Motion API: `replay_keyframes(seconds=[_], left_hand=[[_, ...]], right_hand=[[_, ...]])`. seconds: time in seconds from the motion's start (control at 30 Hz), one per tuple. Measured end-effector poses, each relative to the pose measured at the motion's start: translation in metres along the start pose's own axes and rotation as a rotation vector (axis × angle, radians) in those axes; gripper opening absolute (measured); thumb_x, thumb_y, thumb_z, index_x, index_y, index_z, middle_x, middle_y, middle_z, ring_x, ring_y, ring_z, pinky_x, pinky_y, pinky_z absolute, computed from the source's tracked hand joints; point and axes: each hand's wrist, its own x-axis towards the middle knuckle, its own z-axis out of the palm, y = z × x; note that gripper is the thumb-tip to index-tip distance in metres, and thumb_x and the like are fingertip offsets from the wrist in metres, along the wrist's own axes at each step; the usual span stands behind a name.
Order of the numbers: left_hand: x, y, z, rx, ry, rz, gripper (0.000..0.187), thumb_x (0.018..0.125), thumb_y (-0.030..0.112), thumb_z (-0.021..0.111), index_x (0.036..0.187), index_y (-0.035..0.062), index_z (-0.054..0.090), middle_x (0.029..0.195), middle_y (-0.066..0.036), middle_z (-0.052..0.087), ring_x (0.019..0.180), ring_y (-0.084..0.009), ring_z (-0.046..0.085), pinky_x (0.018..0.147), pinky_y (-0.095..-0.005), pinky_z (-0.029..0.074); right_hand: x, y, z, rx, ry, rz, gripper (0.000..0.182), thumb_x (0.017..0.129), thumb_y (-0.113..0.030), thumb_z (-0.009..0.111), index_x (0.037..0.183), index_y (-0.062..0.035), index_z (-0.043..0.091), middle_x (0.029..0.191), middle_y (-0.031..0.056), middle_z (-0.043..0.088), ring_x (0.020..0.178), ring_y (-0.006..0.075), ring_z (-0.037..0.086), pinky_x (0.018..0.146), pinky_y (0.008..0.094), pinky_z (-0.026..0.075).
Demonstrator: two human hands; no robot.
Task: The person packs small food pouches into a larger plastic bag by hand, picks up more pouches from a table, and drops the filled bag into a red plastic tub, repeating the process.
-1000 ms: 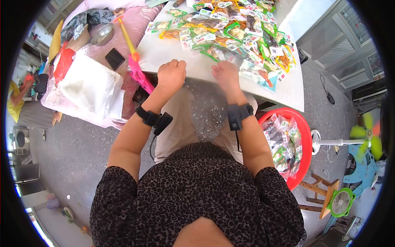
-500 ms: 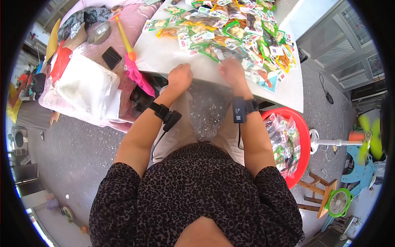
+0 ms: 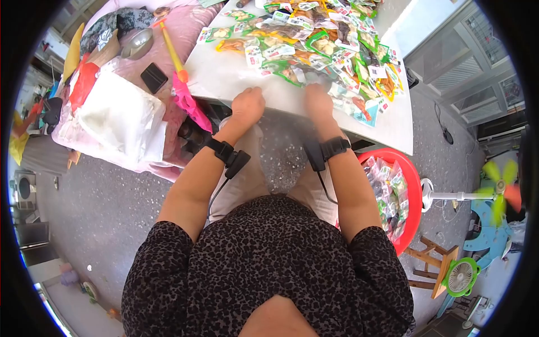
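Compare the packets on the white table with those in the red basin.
The table packets lie spread over the white table, while the basin packets are gathered inside the red basin. The table packets cover a wider area than the basin packets. Green and orange stand out among the table packets; the basin packets show little orange. Both groups are partly see-through plastic packets.

A wooden stool [image 3: 444, 273] stands on speckled grey floor [image 3: 109, 222], panelled doors [image 3: 476, 96] (partly slatted) beyond.
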Motion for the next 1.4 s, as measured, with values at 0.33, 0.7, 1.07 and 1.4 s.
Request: replay_keyframes(seconds=[0.33, 0.7, 1.07, 1.4], left_hand=[[-0.003, 0.005, -0.009, -0.138, -0.039, -0.173, 0.017, 0.074, 0.018, 0.041, 0.077, 0.0026, 0.048, 0.078, -0.018, 0.053, 0.075, -0.0339, 0.051, 0.065, -0.042, 0.04], [-0.004, 0.006, -0.027, -0.165, -0.015, -0.226, 0.018, 0.075, 0.018, 0.04, 0.079, 0.0028, 0.047, 0.078, -0.018, 0.053, 0.075, -0.0342, 0.051, 0.066, -0.0417, 0.039], [-0.01, 0.004, -0.029, -0.31, -0.043, -0.272, 0.018, 0.076, 0.018, 0.041, 0.081, 0.0025, 0.048, 0.083, -0.019, 0.053, 0.076, -0.0336, 0.051, 0.065, -0.0408, 0.04], [-0.011, 0.024, -0.022, -0.11, 0.004, -0.118, 0.014, 0.075, 0.016, 0.042, 0.078, 0.0027, 0.047, 0.078, -0.017, 0.052, 0.07, -0.0347, 0.05, 0.061, -0.0418, 0.04]], right_hand=[[-0.039, -0.01, -0.063, -0.141, 0.266, -0.304, 0.005, 0.064, -0.011, 0.049, 0.067, -0.0076, 0.052, 0.065, 0.0056, 0.055, 0.072, 0.0232, 0.05, 0.054, 0.0386, 0.038], [-0.034, -0.007, -0.055, 1.527, 0.023, 0.3, 0.01, 0.082, -0.009, 0.043, 0.078, -0.0025, 0.049, 0.071, 0.0029, 0.053, 0.064, 0.0107, 0.051, 0.054, 0.027, 0.041], [-0.034, -0.002, -0.008, 1.877, -0.09, 0.435, 0.015, 0.081, -0.007, 0.039, 0.093, 0.0001, 0.044, 0.084, 0.0085, 0.053, 0.072, 0.0194, 0.055, 0.06, 0.0314, 0.047], [-0.036, -0.014, -0.005, 1.762, -0.117, 0.448, 0.017, 0.079, -0.013, 0.044, 0.089, 0.0009, 0.046, 0.079, 0.0085, 0.052, 0.068, 0.0185, 0.054, 0.054, 0.03, 0.046]])
